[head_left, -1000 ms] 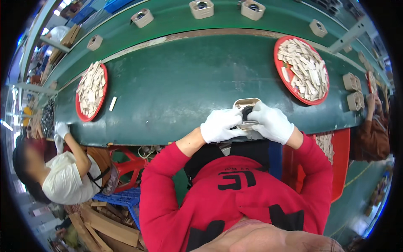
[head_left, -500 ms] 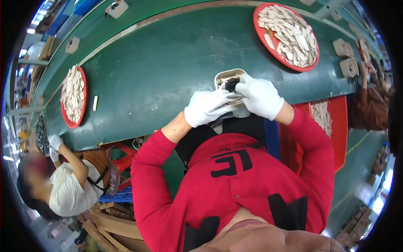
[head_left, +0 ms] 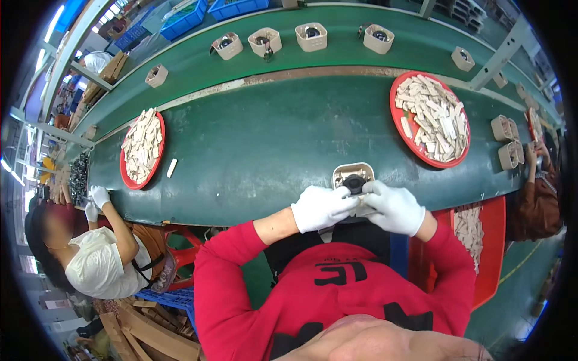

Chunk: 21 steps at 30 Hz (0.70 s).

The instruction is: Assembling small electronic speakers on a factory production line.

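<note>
A cream plastic housing (head_left: pixel 354 166) with rounded corners stands at the table's near edge, its open side up. Inside lies a black round part (head_left: pixel 354 184), like a small speaker, among cream ribs. My left hand (head_left: pixel 324 209), in a white glove, has its fingers closed at the housing's near left side. What they pinch is hidden. From the right, my gloved right hand (head_left: pixel 394 207) has its fingertips closed at the edge of the black round part. Both hands' fingertips nearly meet in front of it, covering the housing's near side.
Red trays of cream strips stand at right (head_left: pixel 400 126) and left (head_left: pixel 161 144), with a loose strip (head_left: pixel 172 168) nearby. Housings with black round parts (head_left: pixel 312 37) line the far belt. More housings (head_left: pixel 507 155) stand at right. A red bin (head_left: pixel 494 240) and co-workers (head_left: pixel 99 259) flank me.
The view has tilted up, showing more of the far belt. The black part, tilted at my right fingers before, now sits flatter in the housing. My left fingers have drawn together.
</note>
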Available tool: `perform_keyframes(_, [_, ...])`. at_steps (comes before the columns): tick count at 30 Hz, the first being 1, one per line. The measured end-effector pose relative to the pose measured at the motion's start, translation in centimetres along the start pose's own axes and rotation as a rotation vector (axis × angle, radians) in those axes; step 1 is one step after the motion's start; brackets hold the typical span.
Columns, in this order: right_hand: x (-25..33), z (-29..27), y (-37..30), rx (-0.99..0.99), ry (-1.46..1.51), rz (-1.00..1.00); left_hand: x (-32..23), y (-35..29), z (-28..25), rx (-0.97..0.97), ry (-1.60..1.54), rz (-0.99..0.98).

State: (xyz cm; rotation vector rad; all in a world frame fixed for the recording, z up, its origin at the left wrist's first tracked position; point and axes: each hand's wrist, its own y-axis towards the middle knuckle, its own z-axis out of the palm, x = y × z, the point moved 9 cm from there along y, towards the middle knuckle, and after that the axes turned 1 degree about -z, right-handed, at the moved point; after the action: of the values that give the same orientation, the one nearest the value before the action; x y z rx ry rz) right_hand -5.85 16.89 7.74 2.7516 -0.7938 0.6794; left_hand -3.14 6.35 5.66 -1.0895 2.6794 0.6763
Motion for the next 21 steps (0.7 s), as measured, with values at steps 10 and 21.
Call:
perform_keyframes(10, [-0.3, -3.7, -1.3, -0.551, 0.213, -0.221, 1.6, 0.0, -0.9, -0.039, -0.031, -0.054])
perform_keyframes(21, [-7.2, 0.8, -3.9, -0.763, 0.416, 0.183, 19.6, -1.9, -8.4, -0.392, 0.200, -0.453])
